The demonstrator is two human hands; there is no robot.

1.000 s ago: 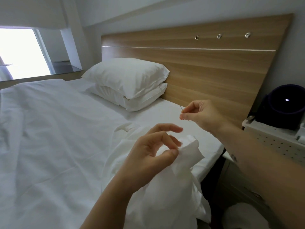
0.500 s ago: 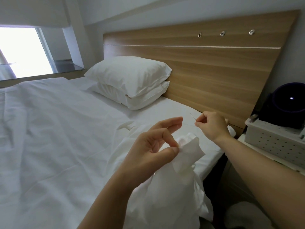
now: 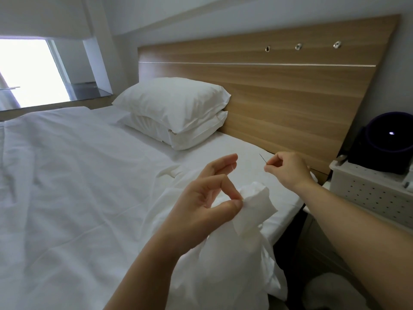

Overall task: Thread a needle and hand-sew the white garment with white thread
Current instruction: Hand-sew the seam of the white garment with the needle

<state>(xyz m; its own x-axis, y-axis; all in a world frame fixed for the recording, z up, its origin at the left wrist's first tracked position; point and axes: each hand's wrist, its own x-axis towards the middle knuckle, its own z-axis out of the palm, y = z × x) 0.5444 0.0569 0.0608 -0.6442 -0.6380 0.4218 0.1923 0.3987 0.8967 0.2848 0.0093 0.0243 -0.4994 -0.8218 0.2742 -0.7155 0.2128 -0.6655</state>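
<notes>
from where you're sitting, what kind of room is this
Most likely a bedroom, possibly a hotel room: a bed made up in white sheets, two stacked pillows against a wooden headboard, and a window beyond.

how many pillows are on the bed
2. They are stacked at the head of the bed against the wooden headboard: the top pillow lies on the lower pillow. None other shows.

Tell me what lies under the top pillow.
A second white pillow lies under the top pillow, on the bed sheet. Its far side and whatever is beneath it are covered.
</notes>
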